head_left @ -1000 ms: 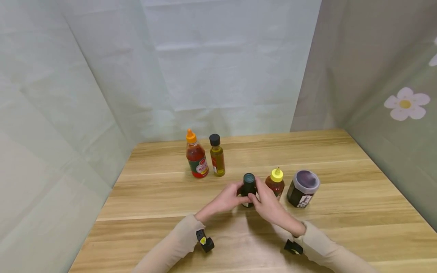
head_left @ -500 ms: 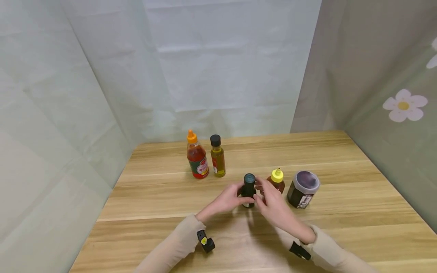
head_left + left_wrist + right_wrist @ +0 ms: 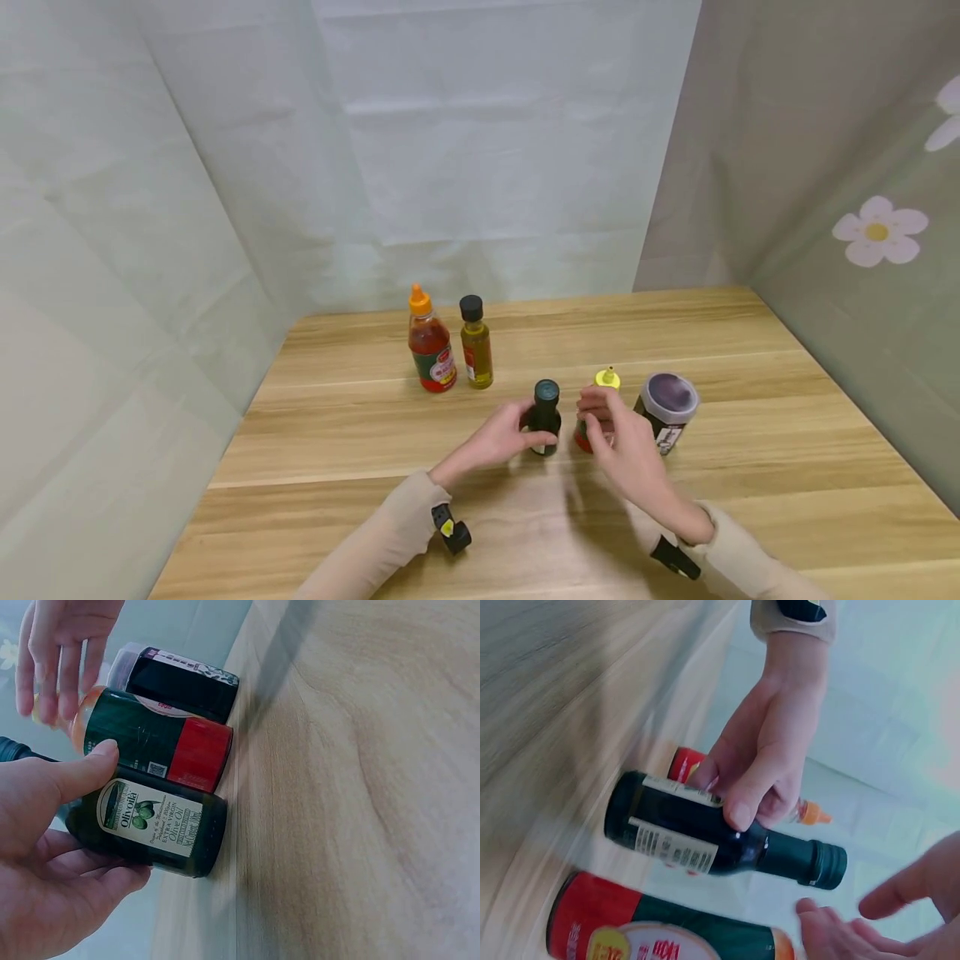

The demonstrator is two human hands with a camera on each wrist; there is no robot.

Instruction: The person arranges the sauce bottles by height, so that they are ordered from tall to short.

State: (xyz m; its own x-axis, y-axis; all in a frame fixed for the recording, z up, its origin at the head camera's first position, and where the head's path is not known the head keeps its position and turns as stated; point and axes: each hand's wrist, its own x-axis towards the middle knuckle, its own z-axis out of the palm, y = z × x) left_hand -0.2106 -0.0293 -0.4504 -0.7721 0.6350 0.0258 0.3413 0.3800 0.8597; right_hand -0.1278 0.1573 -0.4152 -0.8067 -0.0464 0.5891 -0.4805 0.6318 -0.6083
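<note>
A dark olive oil bottle with a cream label stands upright on the table. My left hand grips it between thumb and fingers, and in the right wrist view its dark green cap is uncovered. Beside it, to the right, stands a yellow-capped red sauce bottle with a green and red label. In front of that bottle my right hand hovers with relaxed, spread fingers and holds nothing. It partly hides the sauce bottle in the head view; whether the fingers touch it I cannot tell.
A dark jar with a pale translucent lid stands right of the sauce bottle. Farther back on the left are an orange-capped red sauce bottle and a small black-capped oil bottle. Cloth walls border the wooden table.
My right hand has let go of the olive oil bottle and moved right, to the front of the yellow-capped sauce bottle. My left hand keeps its grip in place.
</note>
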